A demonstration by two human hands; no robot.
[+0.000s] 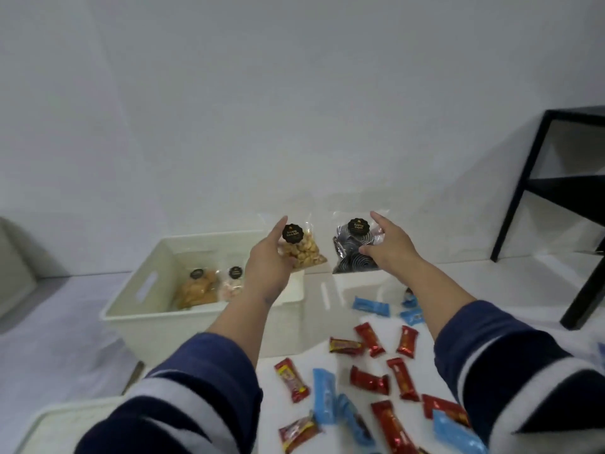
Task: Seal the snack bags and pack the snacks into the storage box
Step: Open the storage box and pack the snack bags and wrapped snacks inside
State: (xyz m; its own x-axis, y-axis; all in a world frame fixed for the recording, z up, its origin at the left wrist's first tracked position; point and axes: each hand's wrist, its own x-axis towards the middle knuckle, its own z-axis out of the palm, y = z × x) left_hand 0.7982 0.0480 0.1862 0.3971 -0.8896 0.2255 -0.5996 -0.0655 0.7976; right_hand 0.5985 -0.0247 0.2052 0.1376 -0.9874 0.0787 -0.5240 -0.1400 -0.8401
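Up above the white storage box (pixel 137 291), the left hand (pixel 268 260) gripped a clear bag of cashews (pixel 302 249), fingers curled round its side. Beside it, the right hand (pixel 389 244) pinched a bag of black-and-white spiral cookies (pixel 352 250), forefinger outstretched. Two sealed bags (pixel 209 286) lay inside the box, near its far wall. Red and blue candy bars (pixel 370 378) littered the white table (pixel 288 381)'s near edge. A black shelf frame (pixel 540 188) stood against the white wall.

A plain, sparsely furnished room, likely a home: bare white walls (pixel 294 93) rise behind the white table (pixel 491 280), and a black open shelf unit (pixel 537 191) stands right of it.
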